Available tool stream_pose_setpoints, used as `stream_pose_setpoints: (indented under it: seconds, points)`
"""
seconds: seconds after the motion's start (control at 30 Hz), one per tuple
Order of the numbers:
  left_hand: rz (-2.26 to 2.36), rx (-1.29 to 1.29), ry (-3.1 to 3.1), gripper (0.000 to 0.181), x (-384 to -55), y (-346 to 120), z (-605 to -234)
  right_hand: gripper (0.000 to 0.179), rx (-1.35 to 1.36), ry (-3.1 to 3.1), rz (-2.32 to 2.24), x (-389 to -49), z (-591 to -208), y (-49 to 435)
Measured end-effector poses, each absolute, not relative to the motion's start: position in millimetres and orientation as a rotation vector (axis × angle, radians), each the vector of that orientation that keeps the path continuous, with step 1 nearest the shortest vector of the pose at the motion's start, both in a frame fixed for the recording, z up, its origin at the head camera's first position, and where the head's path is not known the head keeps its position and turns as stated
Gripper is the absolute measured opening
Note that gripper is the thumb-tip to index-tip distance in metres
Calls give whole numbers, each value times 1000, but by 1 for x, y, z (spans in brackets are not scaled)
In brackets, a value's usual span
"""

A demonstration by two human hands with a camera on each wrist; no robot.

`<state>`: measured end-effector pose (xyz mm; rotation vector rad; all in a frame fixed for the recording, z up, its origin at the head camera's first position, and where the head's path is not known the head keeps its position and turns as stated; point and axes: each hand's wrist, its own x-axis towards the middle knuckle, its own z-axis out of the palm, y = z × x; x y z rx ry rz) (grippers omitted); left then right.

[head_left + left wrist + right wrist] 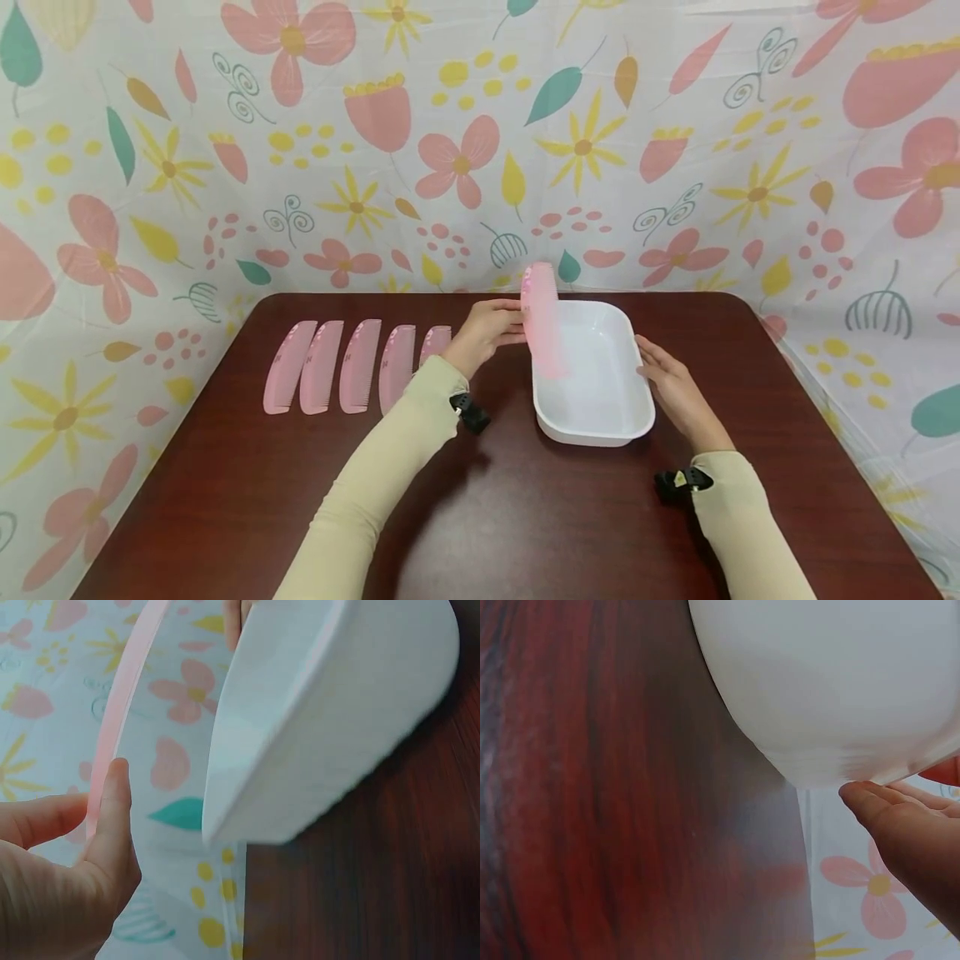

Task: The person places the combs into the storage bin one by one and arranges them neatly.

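Observation:
A pink comb (542, 321) is pinched between the thumb and fingers of my left hand (489, 332). It stands tilted over the left side of a white tray (592, 437), its lower end overlapping the tray's inside. In the left wrist view the comb (120, 705) shows edge-on beside the tray wall (352, 742). My right hand (678, 392) holds the tray at its right rim. From the right wrist, the fingertips (859, 793) of that hand lie against the outer wall, with another digit at the rim.
Several more pink combs (360, 367) lie side by side in a row on the left of the dark brown table (517, 517); my left forearm partly covers the nearest ones. A flowered cloth (457, 100) hangs behind the table's back edge.

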<state>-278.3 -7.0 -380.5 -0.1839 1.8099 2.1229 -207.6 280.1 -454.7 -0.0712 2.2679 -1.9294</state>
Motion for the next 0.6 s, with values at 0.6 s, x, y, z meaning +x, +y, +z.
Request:
stream_pose_setpoints:
  seconds: [0.6]
  points:
    - [2083, -217, 1798, 33, -269, 54, -396, 54, -97, 2232, -1990, -205, -456, 282]
